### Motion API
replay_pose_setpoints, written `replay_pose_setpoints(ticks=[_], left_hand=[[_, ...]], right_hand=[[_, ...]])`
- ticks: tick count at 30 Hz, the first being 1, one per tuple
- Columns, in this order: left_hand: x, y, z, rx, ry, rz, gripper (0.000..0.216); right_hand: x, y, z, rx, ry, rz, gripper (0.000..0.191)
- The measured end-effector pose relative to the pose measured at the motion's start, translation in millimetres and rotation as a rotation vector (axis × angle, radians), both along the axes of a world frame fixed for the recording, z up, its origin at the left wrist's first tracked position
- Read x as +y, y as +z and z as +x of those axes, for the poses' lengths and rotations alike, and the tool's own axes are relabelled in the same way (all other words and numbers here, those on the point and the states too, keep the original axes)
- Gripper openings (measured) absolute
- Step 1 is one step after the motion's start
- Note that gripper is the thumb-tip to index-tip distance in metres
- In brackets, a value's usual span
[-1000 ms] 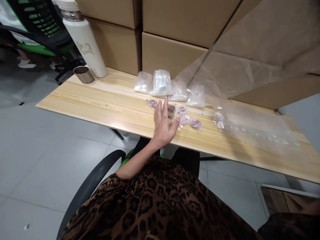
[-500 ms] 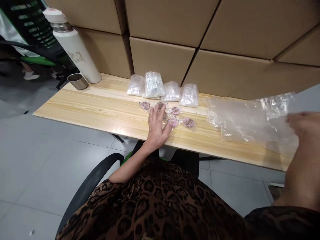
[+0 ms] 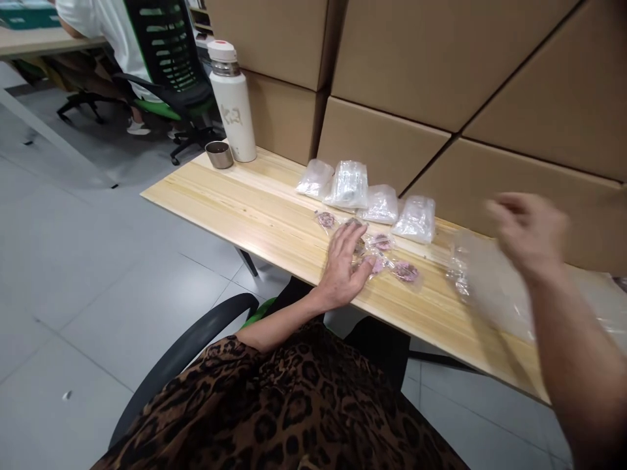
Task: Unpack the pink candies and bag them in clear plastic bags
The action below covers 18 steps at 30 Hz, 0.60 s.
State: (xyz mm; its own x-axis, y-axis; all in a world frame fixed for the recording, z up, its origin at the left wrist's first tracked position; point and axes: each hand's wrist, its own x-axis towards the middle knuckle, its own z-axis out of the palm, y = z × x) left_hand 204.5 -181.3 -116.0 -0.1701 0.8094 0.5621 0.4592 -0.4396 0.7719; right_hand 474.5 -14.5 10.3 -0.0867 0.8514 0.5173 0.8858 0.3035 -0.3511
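Observation:
My left hand (image 3: 345, 267) rests on the wooden table with its fingers spread over several small clear-wrapped pink-and-brown pieces. Among these, a wrapped piece (image 3: 405, 271) lies right of the thumb, another wrapped piece (image 3: 325, 220) beyond the fingertips to the left, and a third wrapped piece (image 3: 382, 242) behind the hand. What sits under the fingers is partly hidden. My right hand (image 3: 531, 232) is raised above a large clear plastic bag (image 3: 494, 281), its fingers curled and smeared by motion. I see nothing hanging from it, but its fingertips are too blurred to read.
Several filled clear packets (image 3: 347, 185) line the back of the table (image 3: 215, 202). A white bottle (image 3: 234, 111) and a metal cup (image 3: 219, 155) stand at its left end. Cardboard boxes (image 3: 382, 137) rise behind. A person in white (image 3: 105, 29) sits beyond.
My right hand has moved left and up, away from the right end of the clear bags. The view has turned right. My left hand stays on the wrapped pieces.

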Motion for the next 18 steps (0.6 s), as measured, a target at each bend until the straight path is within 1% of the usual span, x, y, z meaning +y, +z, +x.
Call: replay_pose_setpoints(ticks=[1,2,3,5,7,8,10,12,14,16,18], left_hand=[[0,1.0,-1,-0.031,-0.002,0.023,0.064],[0,1.8,-1,-0.06,-0.005,0.044,0.062],[0,2.2,-2,-0.087,-0.008,0.06,0.06],[1,2.4,-3,-0.132,-0.009,0.071,0.057],[1,2.4,-4,-0.171,-0.009,0.057,0.056],[1,2.7,-4,-0.19,-0.01,0.049,0.056],[0,4.5,-4,-0.229,-0.018,0.044,0.055],[-1,7.3,-4,-0.279,-0.029,0.045,0.053],[-2,9.9,-3,-0.356,-0.044,0.031,0.051],[-1,11.8,-1,-0.479,-0.065,-0.004,0.052],[2,14.4,0,-0.66,-0.099,-0.049,0.056]], right_hand=[[6,-6.7,-33,0.165,0.118,-0.154,0.022],[10,-13.6,-66,0.274,0.217,-0.291,0.021],[14,-20.4,-98,0.361,0.268,-0.39,0.024],[20,-32.0,-153,0.413,0.311,-0.437,0.029],[25,-39.1,-189,0.519,0.295,-0.483,0.04],[28,-40.9,-200,0.565,0.28,-0.511,0.045],[30,-41.6,-211,0.634,0.257,-0.568,0.054],[29,-39.8,-213,0.681,0.271,-0.607,0.06],[24,-37.5,-212,0.711,0.318,-0.622,0.064],[17,-35.6,-210,0.716,0.382,-0.596,0.064],[8,-34.3,-208,0.707,0.465,-0.512,0.063]])
